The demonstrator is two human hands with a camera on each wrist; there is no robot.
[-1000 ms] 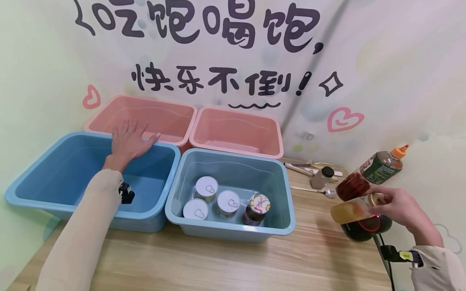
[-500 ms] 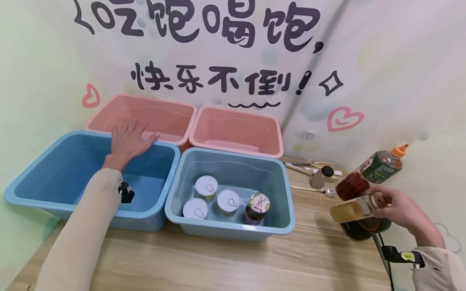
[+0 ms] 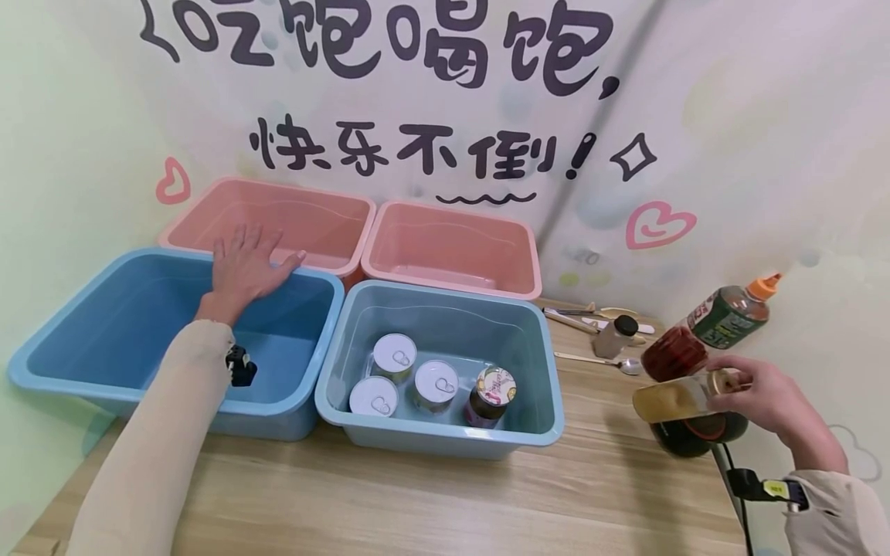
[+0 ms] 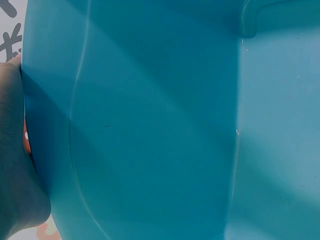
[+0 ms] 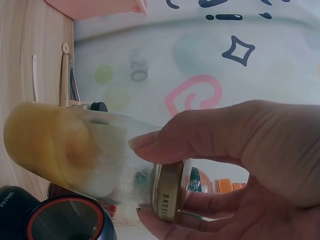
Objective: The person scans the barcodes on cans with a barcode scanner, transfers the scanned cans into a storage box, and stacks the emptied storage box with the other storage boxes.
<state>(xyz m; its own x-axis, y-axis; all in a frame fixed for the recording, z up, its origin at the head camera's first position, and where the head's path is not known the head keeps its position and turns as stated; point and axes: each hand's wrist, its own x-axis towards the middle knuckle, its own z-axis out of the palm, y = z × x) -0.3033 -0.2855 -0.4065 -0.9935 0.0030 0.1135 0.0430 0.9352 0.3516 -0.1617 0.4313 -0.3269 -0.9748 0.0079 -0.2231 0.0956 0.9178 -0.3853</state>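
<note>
My right hand [image 3: 765, 398] holds a clear glass jar [image 3: 670, 398] by its gold lid, above the table at the right. The jar is tilted nearly sideways, its base toward the left. In the right wrist view, thumb and fingers grip the lid [image 5: 170, 191], and a yellowish content [image 5: 50, 142] lies toward the base. My left hand [image 3: 246, 266] rests with fingers spread on the far rim of the left blue bin [image 3: 83, 324], fingertips over the pink bin behind. Only part of this hand [image 4: 20, 195] shows at the left wrist view's edge.
Another blue bin [image 3: 445, 445] holds three pull-tab cans [image 3: 395, 355] and a dark jar [image 3: 487, 401]. Pink bins [image 3: 452, 289] stand behind. At right are a red sauce bottle [image 3: 709, 328], a small black-capped jar [image 3: 614, 337], cutlery [image 3: 591, 359] and a round black device [image 3: 684, 440].
Both hands stay almost where they were. The glass jar in my right hand shifts only very slightly, and the rest of the scene looks the same.
</note>
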